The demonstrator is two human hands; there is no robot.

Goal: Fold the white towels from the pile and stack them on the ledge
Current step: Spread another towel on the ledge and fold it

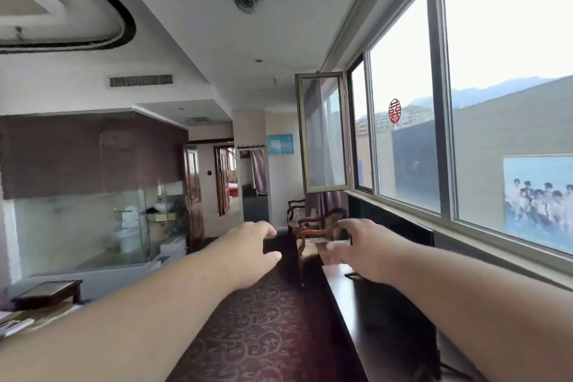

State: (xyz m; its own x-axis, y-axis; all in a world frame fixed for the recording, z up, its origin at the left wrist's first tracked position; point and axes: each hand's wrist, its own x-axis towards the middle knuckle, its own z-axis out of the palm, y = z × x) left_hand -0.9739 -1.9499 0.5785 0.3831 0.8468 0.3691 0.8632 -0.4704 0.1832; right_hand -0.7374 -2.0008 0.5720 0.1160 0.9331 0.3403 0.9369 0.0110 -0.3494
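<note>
Oddly, both arms are reaching out beside the dark ledge (381,313), left hand (248,253) and right hand (359,250) spread wide, holding nothing; no towels are showing, so any grab risks missing blindly.

I see both bare forearms reaching forward from the lower corners toward frame centre. Left hand (248,253) and right hand (359,250) empty, fingers loosely curved, palms facing.

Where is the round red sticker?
In the head view, the round red sticker is stuck on the window glass on the right side of the room, just right of the open window pane, higher than both hands.
</note>
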